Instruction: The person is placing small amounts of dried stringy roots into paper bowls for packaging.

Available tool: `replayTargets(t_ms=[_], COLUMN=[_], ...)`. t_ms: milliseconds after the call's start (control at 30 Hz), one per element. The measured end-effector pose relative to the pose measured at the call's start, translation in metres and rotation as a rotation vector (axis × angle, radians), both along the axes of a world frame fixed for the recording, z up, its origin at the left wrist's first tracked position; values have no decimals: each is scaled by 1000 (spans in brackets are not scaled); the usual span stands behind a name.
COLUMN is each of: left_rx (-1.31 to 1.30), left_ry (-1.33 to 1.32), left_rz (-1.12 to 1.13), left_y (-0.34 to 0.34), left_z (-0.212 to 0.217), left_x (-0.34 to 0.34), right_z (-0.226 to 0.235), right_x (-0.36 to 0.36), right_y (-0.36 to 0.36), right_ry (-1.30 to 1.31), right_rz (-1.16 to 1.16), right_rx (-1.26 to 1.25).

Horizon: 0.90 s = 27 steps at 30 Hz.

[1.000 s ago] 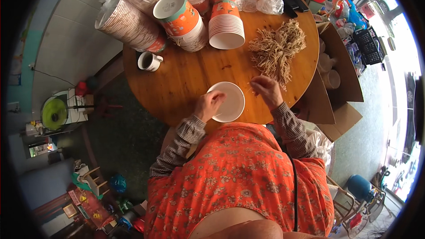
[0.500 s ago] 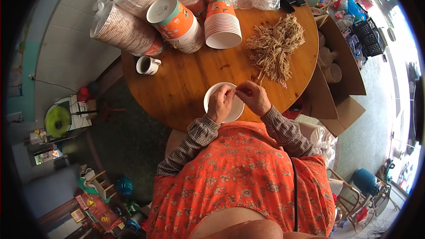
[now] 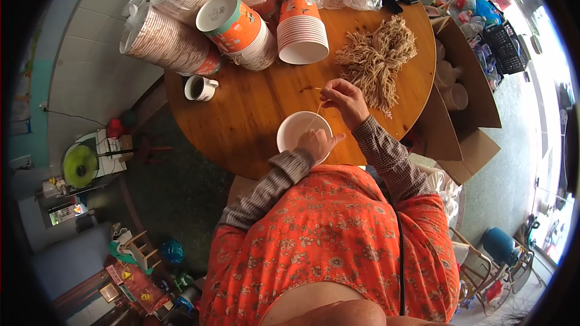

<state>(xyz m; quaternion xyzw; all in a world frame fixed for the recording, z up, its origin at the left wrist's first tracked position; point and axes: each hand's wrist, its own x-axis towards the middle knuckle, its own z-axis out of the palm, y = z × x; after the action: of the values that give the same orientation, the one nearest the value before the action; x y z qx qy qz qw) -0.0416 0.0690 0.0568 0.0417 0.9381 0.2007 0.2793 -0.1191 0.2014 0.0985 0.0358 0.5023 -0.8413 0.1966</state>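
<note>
In the head view, the right hand pinches a thin strand that slants down toward the left hand. That hand is over the white bowl, its grip impossible to tell. The bowl sits near the table's edge; a bundle lies beyond, rightward.
</note>
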Motion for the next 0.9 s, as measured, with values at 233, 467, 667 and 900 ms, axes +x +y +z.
replayTargets(t_ms=[233, 467, 667, 900], left_rx=[-70, 496, 764, 687], left_ry=[160, 463, 373, 508], left_rz=[-88, 216, 447, 451], left_y=[1, -41, -53, -44], left_z=[-53, -19, 16, 53], left_x=[6, 20, 16, 23], right_z=[-5, -48, -20, 3], right_x=[-7, 19, 59, 65], right_y=[-13, 21, -2, -13], right_ry=[211, 625, 476, 634], right_rz=[-20, -116, -77, -136], right_rx=[-56, 784, 495, 616])
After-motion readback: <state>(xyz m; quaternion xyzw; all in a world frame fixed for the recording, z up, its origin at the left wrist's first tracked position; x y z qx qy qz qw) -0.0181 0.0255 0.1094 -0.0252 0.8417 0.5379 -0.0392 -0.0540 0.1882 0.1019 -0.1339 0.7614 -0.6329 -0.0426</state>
